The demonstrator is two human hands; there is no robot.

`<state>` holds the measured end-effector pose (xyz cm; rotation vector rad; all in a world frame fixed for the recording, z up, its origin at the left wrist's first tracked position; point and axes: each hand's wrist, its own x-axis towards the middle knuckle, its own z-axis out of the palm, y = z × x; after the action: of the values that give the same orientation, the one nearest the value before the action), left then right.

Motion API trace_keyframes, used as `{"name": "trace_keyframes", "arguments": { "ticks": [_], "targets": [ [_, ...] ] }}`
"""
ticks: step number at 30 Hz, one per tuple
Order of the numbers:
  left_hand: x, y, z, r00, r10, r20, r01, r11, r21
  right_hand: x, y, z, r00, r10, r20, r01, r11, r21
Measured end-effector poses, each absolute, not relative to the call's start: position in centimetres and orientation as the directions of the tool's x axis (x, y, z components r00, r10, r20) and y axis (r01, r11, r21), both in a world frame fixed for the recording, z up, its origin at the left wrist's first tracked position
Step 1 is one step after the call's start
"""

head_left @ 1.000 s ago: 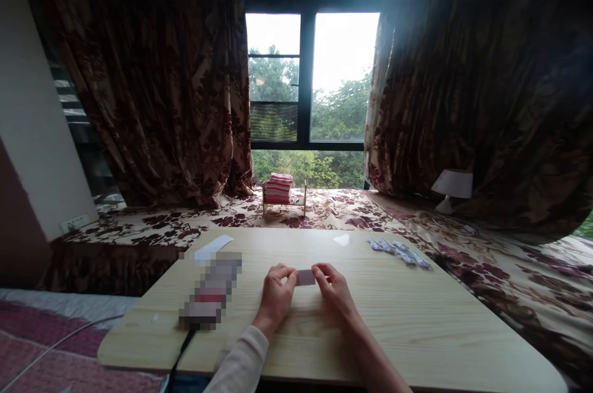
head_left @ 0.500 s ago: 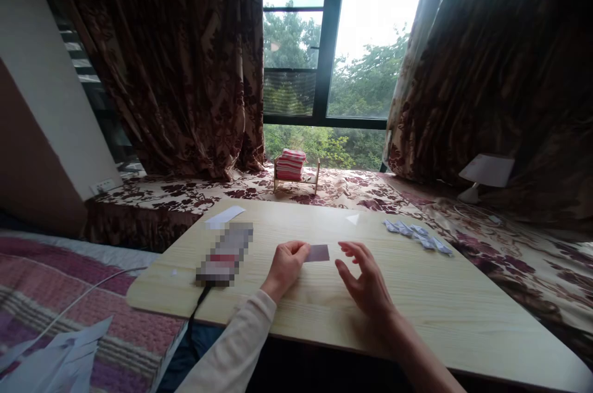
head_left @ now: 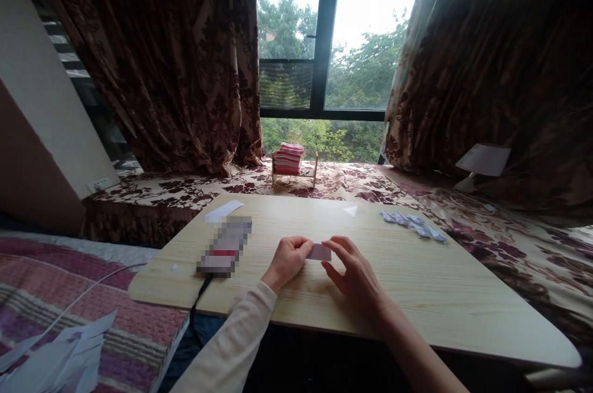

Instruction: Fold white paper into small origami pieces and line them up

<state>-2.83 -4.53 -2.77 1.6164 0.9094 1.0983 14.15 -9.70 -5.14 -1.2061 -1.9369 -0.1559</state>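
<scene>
A small pale purple piece of paper (head_left: 320,251) lies low over the light wooden table (head_left: 417,294), near its middle. My left hand (head_left: 288,260) pinches the paper's left end with curled fingers. My right hand (head_left: 354,272) has its fingertips on the paper's right end, thumb below. Several small folded paper pieces (head_left: 414,225) lie in a row at the table's far right. A tiny white paper triangle (head_left: 351,211) sits at the far edge.
A blurred-out object (head_left: 225,246) with a black cable lies on the table's left, a white paper strip (head_left: 224,211) behind it. A small wooden rack with striped cloth (head_left: 291,163) stands by the window. A white lamp (head_left: 482,164) sits right. Paper scraps (head_left: 60,356) lie on the bed.
My right hand, which had let go and hovered open beside the paper, has come back and taken its right end. The view has tilted down slightly.
</scene>
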Motion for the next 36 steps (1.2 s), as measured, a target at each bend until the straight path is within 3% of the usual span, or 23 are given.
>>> {"name": "trace_keyframes", "arguments": {
  "ticks": [19, 30, 36],
  "targets": [
    [-2.9, -4.6, -2.7, 0.319, 0.917, 0.241, 0.089, -0.282, 0.955, 13.9, -9.8, -5.2, -0.176, 0.701, 0.691, 0.807, 0.505, -0.307],
    [-2.8, -5.2, -2.1, 0.396, 0.884, 0.249, 0.134, -0.325, 0.936, 14.1, -10.1, -4.6, -0.137, 0.721, 0.679, 0.773, 0.507, -0.381],
    [-3.0, -5.2, -1.8, 0.430, 0.860, 0.274, 0.088, -0.342, 0.935, 14.5, -9.9, -5.0, -0.027, 0.739, 0.673, 0.732, 0.473, -0.490]
  ]
}}
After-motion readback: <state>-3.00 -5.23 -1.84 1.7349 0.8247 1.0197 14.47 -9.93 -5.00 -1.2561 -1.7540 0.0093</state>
